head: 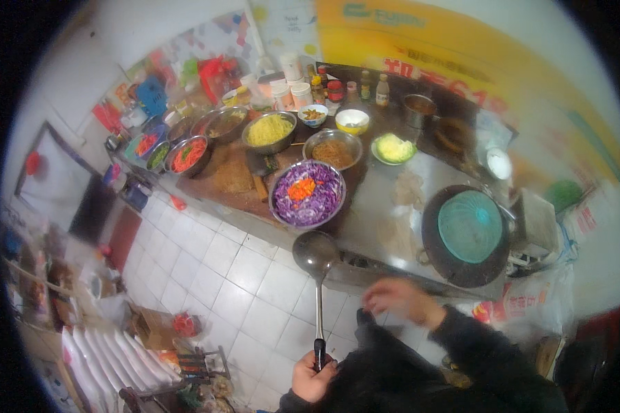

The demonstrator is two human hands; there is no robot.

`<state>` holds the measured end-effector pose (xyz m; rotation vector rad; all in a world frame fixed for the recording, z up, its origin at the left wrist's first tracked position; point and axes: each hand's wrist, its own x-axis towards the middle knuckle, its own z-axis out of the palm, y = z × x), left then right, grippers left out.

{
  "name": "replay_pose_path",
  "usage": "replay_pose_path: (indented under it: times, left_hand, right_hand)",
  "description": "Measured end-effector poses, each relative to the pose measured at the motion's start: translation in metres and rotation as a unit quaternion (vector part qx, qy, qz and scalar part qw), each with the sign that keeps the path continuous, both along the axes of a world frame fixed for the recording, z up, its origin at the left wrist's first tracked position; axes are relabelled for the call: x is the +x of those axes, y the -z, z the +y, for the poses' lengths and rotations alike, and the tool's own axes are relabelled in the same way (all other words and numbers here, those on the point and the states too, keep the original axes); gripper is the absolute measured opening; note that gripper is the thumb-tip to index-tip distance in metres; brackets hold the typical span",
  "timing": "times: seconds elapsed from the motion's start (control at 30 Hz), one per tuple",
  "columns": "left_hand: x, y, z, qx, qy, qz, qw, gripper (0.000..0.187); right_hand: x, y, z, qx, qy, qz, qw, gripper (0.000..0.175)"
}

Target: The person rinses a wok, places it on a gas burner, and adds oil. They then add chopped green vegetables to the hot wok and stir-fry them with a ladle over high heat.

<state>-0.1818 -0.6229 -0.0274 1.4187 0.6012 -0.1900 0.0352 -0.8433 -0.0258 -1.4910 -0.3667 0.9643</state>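
My left hand (313, 376) grips the black handle of a metal ladle (315, 255), whose bowl is held up near the counter edge. Close to the front of the counter, my right hand (403, 300) is raised and blurred, and I see nothing in it. Just beyond the ladle stands a metal bowl of shredded purple cabbage (308, 209) with chopped orange pieces on top. Behind it are a metal bowl of brown strands (335, 153) and a bowl of pale yellow shreds (268, 132). A cabbage piece (394, 149) lies on a plate to the right.
A dark wok (431, 227) holding a teal mesh colander (470, 225) stands at the right of the counter. Bowls of orange-red shreds (188, 155) and greens stand at the left. Jars and bottles (382, 90) line the back. Stacked white bags (108, 356) lie at lower left.
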Motion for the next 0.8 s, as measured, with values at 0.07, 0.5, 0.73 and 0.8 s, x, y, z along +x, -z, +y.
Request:
replay_pose_path:
  times: [0.07,0.5,0.73,0.8]
  left_hand:
    - [0.033,-0.019,0.004,0.007,0.004,-0.004,1.000,0.003]
    - [0.161,-0.053,0.056,0.193,0.145,-0.179,0.954,0.022]
    - [0.141,-0.016,0.181,0.277,0.222,-0.116,0.928,0.032]
    - [0.136,-0.001,0.227,0.304,0.240,-0.149,0.910,0.032]
  right_hand:
    - [-0.010,-0.002,0.038,-0.009,-0.090,0.035,0.995,0.040]
    - [0.053,-0.040,0.130,0.074,0.007,0.169,0.983,0.032]
    - [0.057,-0.035,0.199,0.077,0.112,0.214,0.967,0.020]
    - [0.054,-0.034,0.228,0.061,0.104,0.217,0.969,0.019]
